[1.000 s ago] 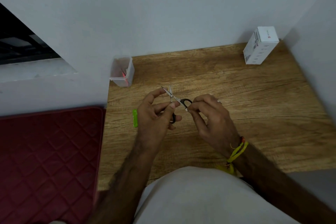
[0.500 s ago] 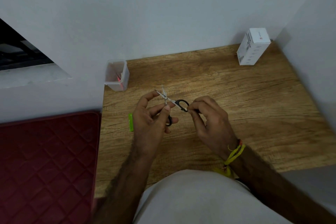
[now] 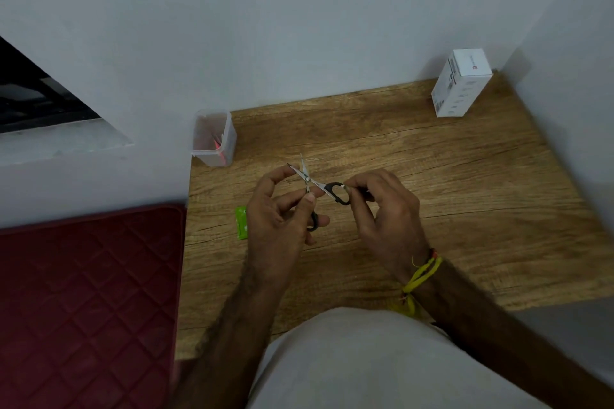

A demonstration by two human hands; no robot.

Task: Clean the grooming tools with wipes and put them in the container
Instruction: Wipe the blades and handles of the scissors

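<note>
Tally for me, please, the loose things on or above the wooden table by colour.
Black-handled: 1, the scissors, held by the left hand and right hand.
Green: 1, the packet.
Clear: 1, the container.
White: 1, the box.
Total: 4.

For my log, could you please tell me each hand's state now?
Left hand: holding the scissors.
Right hand: pinching the scissors' other handle loop.

My table (image 3: 448, 196) is wood-grained and set into a corner of pale walls (image 3: 299, 16). A white box (image 3: 460, 88) stands upright at its far right corner, close to both walls. A dark red quilted mat (image 3: 83, 302) lies beside the table's left edge.
</note>
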